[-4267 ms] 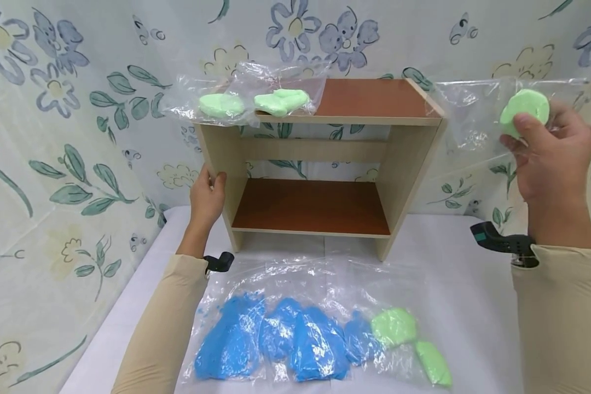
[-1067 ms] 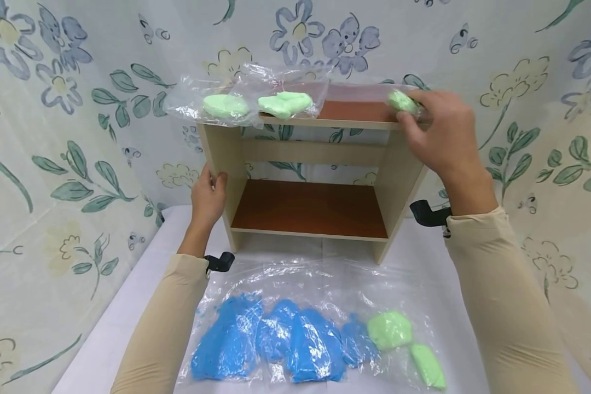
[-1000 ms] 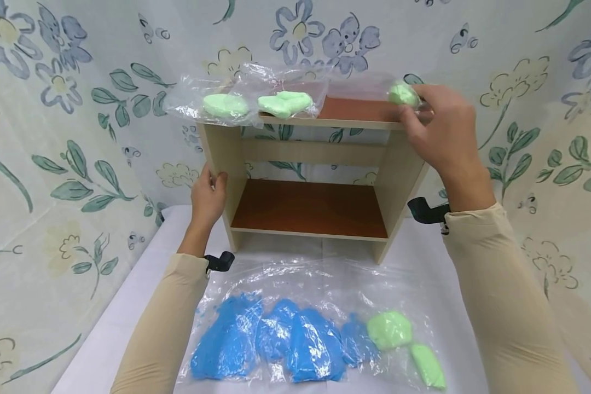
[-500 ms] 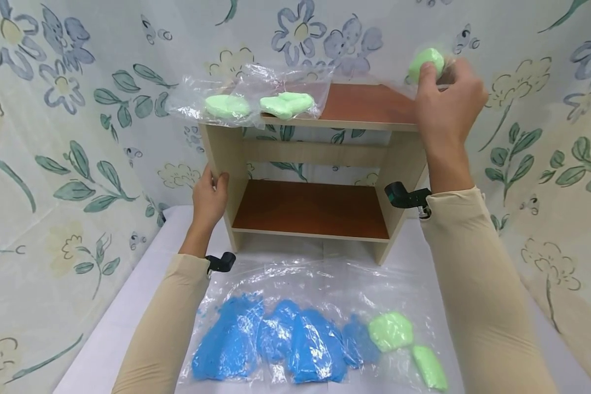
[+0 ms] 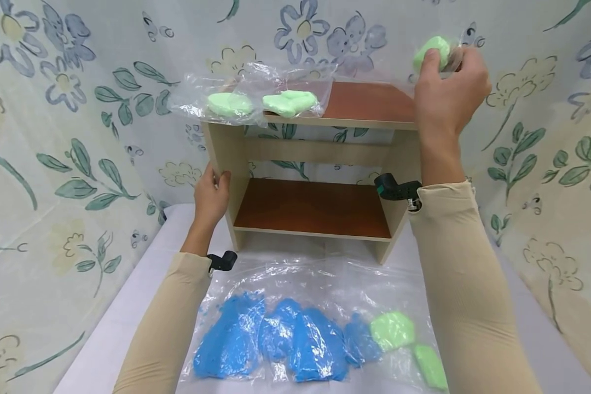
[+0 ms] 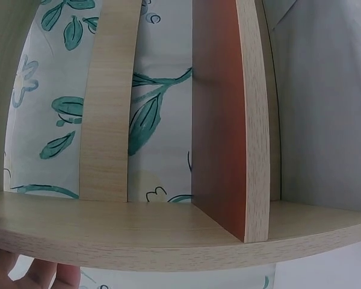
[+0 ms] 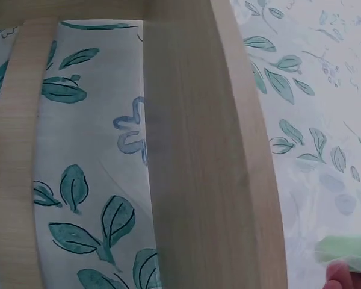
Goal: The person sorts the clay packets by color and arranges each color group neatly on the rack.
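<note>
Green lump point(image 5: 434, 52): above the right end of the shelf point(image 5: 315, 210) | right hand point(image 5: 450, 93): upright, thumb and fingers pinching the lump | left hand point(image 5: 212, 197): lower, gripping the left panel point(image 5: 229, 145) | white table point(image 5: 113, 334): blue bags point(image 5: 320, 345) before the shelf | floral cloth point(image 5: 187, 38): behind, both sides

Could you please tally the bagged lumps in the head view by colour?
Green lumps: 5 (2 on top of the shelf unit, 1 in the right hand, 2 on the table)
Blue lumps: 4 (all on the table)
Total: 9
</note>
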`<state>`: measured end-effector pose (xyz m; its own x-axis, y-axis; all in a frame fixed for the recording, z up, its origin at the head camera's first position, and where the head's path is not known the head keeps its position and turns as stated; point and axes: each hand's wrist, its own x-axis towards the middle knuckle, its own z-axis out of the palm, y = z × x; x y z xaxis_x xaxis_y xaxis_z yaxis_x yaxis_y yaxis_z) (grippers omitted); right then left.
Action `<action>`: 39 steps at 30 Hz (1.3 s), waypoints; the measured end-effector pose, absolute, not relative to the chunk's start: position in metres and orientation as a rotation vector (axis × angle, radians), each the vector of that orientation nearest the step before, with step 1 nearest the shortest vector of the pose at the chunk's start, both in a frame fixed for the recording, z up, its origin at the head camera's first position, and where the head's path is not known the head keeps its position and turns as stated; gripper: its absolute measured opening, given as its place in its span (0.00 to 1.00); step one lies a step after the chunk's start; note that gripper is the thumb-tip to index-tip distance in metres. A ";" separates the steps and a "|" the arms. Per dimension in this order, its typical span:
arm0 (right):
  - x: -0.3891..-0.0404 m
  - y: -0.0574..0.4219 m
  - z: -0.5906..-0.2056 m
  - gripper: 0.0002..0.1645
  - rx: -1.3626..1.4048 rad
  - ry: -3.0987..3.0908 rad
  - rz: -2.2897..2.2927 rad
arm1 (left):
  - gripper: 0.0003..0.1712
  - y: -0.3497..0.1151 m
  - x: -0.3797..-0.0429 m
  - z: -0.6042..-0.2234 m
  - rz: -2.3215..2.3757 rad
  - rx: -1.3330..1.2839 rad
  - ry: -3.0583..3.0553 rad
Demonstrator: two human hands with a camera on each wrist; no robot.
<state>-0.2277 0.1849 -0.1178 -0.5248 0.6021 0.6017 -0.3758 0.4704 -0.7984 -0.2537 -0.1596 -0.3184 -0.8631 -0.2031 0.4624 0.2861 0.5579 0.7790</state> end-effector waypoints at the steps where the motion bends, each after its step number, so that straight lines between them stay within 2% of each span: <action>1: -0.228 0.185 -0.119 0.07 -0.180 -1.708 1.243 | 0.25 -0.160 -0.254 -0.318 -1.268 -0.065 -2.282; 5: -0.234 0.179 -0.126 0.05 -0.066 -1.647 1.166 | 0.25 -0.160 -0.254 -0.318 -1.257 -0.067 -2.273; 16: -0.240 0.149 -0.153 0.20 0.397 -1.967 0.783 | 0.26 -0.158 -0.252 -0.318 -1.255 -0.067 -2.289; 23: -0.242 0.148 -0.164 0.17 0.614 -2.111 0.600 | 0.26 -0.159 -0.253 -0.319 -1.257 -0.064 -2.287; 28: -0.239 0.154 -0.163 0.18 0.672 -2.231 0.543 | 0.26 -0.159 -0.253 -0.319 -1.254 -0.059 -2.291; 35: -0.235 0.162 -0.162 0.27 0.696 -2.336 0.485 | 0.27 -0.158 -0.251 -0.319 -1.251 -0.049 -2.298; 39: -0.235 0.163 -0.162 0.28 0.678 -2.353 0.486 | 0.26 -0.158 -0.252 -0.318 -1.246 -0.044 -2.301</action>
